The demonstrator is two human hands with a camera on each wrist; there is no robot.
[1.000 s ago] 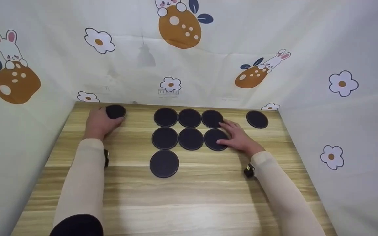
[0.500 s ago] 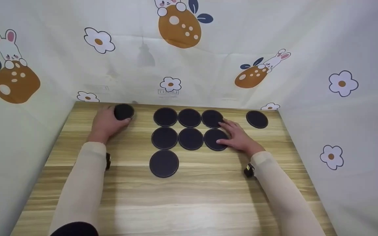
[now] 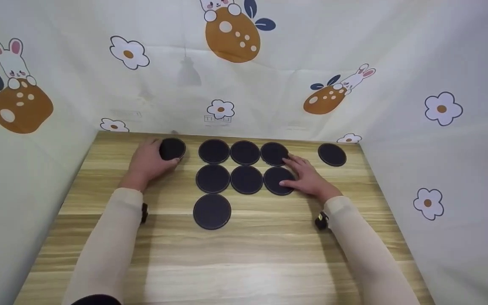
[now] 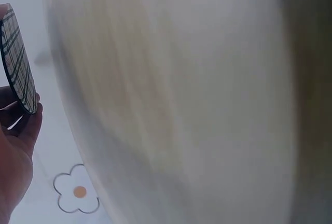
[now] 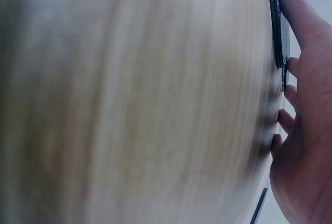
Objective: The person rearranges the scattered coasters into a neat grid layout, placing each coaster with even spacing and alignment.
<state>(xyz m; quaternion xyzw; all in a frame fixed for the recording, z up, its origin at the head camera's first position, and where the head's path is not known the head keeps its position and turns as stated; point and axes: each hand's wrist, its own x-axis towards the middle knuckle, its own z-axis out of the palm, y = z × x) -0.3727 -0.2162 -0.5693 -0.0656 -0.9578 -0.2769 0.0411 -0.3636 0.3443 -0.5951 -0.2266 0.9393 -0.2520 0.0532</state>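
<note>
My left hand (image 3: 145, 163) grips a round black coaster (image 3: 172, 148) by its edge, thumb at the front and fingers behind. In the left wrist view that coaster's plaid underside (image 4: 18, 60) faces the camera, and it is tilted up off the table. My right hand (image 3: 309, 178) rests at the right end of a group of black coasters. Its thumb lies on the coaster (image 3: 277, 181) ending the second row, while the fingertips touch the edge of the back-row coaster (image 3: 273, 153). The right wrist view shows those fingers extended low over the wood.
The group has two rows of three coasters, plus a single coaster (image 3: 212, 212) in front on the left. Another coaster (image 3: 332, 154) lies apart at the back right. A printed cloth (image 3: 269, 89) walls the wooden table (image 3: 248, 258). A dark rounded shape (image 3: 96, 300) shows at the bottom edge.
My left hand has carried its coaster rightward along the back of the table, closer to the grouped coasters. The right hand has stayed in place.
</note>
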